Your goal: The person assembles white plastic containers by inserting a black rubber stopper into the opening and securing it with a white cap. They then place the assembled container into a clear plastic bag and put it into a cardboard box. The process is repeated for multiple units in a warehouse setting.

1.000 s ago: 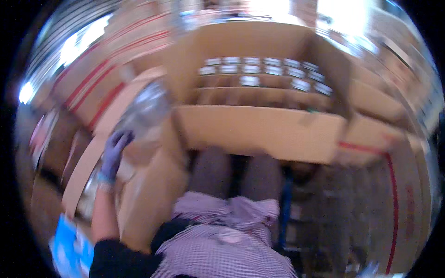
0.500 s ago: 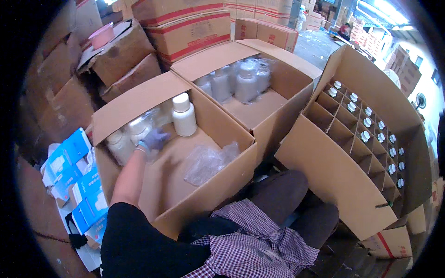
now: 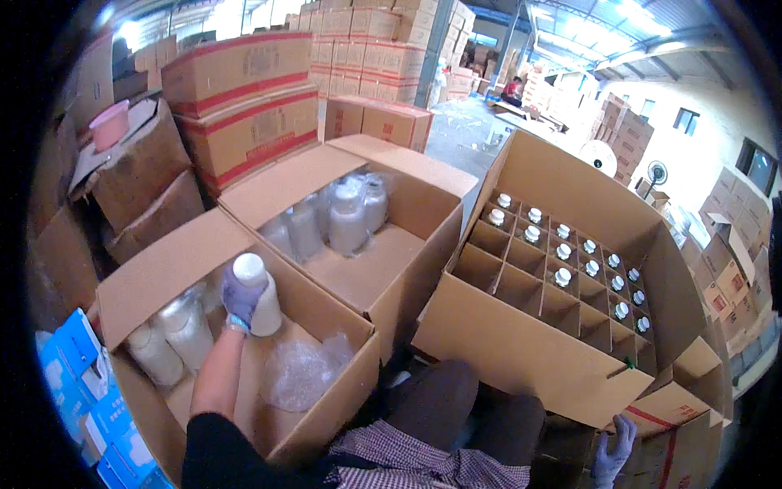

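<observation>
My left hand (image 3: 244, 298), in a thin purple glove, is closed round the upper side of a white plastic bottle (image 3: 267, 313) with a white cap. That bottle stands upright, or nearly so, inside the left carton (image 3: 368, 355). Beside it to the left are more white bottles (image 3: 184, 328), partly under clear plastic wrap, and to the right lies a crumpled clear plastic bag (image 3: 300, 375). At the lower right, my gloved right hand (image 3: 614, 453) is by the lower corner of the divided carton (image 3: 521, 346), its fingers bent but apart and nothing visible in them.
Several white-capped bottles (image 3: 562, 277) sit in the divided carton's cells. A second open carton (image 3: 423, 281) holds wrapped bottles (image 3: 349, 220). Sealed cartons (image 3: 244, 122) are stacked behind, and blue-and-white boxes (image 3: 122, 436) lie at left. A person (image 3: 511, 91) is far off.
My left hand has moved from the wrapped bottles to the capped bottle and taken hold of it. My right hand has come into view at the lower right. The view has shifted right and up.
</observation>
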Action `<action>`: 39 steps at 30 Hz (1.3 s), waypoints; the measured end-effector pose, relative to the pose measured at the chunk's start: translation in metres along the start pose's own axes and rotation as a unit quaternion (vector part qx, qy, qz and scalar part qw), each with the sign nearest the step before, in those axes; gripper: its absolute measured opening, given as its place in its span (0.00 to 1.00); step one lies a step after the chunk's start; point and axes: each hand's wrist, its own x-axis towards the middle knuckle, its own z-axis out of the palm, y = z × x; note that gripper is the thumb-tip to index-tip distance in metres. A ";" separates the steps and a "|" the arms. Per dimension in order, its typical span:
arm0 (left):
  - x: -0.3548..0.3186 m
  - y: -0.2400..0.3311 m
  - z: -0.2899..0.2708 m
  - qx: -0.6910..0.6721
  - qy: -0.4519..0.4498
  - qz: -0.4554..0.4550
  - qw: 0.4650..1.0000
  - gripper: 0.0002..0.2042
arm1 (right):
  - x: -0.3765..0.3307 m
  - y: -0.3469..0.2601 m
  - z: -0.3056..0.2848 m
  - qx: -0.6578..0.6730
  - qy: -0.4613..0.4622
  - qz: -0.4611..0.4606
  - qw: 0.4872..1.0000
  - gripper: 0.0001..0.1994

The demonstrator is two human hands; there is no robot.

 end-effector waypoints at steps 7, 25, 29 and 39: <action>-0.035 0.284 -0.150 -0.034 -0.047 0.358 0.932 0.38 | 0.042 -0.142 0.035 0.274 -0.056 -0.070 0.958 0.25; -0.278 0.266 -0.115 -0.258 -0.721 0.141 0.628 0.48 | -0.140 -0.082 0.062 0.689 -0.114 0.441 0.564 0.25; -0.269 0.311 -0.093 -0.206 -0.427 0.385 0.792 0.47 | -0.098 -0.099 0.052 0.733 -0.130 0.352 0.568 0.31; -0.173 0.350 -0.069 -0.380 -0.229 0.290 0.848 0.32 | 0.078 -0.121 0.040 0.574 -0.107 0.014 0.812 0.44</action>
